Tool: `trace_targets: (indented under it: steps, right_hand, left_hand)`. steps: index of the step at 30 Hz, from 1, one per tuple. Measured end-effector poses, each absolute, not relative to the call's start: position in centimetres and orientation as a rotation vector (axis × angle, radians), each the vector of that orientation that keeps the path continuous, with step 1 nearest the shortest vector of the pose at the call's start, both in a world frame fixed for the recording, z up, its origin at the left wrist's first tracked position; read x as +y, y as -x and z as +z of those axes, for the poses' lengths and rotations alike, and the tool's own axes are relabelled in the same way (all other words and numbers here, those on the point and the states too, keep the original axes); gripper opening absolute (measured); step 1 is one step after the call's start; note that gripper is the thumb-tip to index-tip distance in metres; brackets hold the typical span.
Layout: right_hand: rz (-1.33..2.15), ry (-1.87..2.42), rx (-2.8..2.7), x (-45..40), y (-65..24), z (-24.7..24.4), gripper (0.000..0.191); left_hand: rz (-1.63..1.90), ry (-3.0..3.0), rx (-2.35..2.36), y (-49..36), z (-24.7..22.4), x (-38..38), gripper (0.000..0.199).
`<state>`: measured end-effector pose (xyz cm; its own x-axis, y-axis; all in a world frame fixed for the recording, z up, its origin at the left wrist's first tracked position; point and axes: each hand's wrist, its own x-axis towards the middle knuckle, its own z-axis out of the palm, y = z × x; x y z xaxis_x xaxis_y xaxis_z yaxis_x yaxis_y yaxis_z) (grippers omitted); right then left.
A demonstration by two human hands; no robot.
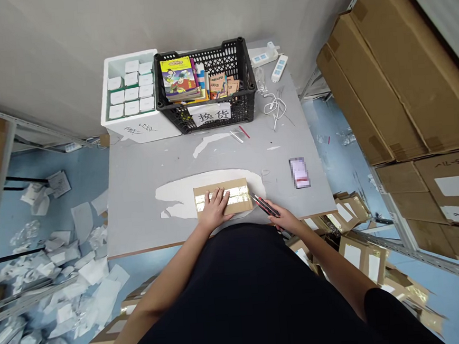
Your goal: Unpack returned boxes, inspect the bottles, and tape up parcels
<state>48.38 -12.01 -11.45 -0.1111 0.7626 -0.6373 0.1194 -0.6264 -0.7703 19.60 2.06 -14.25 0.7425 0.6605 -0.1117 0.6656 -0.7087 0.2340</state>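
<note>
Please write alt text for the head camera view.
Seen from above, a person's left hand presses on a taped cardboard parcel on a grey table, while the right hand grips a utility knife beside it. Farther back sit a black plastic crate of books and a white foam box.

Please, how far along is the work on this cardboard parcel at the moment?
Done: taped cardboard parcels lie on the floor at right, and torn white paper lies at left, so some work seems finished. In hand: the left hand rests on the parcel, and the right hand grips a utility knife beside its edge. Left: the shiny tape across the parcel looks uncut.
</note>
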Motion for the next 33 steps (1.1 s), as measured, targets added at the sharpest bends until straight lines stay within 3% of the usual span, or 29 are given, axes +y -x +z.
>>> trace_targets:
  steps: [12, 21, 33]
  right_hand:
    - [1.842, 1.677, -0.945, -14.0, -47.9, -11.6, 0.075]
    - [1.438, 1.804, -0.807, -14.8, -51.3, -13.7, 0.07]
    - [1.059, 2.116, -0.825, -10.8, -47.8, -21.6, 0.071]
  left_hand:
    - [-0.007, -2.706, 1.002, -19.3, -14.3, 2.3, 0.087]
    - [0.011, -2.711, 0.992, -19.0, -14.4, 2.2, 0.088]
    - [0.32, -2.537, 1.125, -18.1, -14.2, 1.8, 0.043]
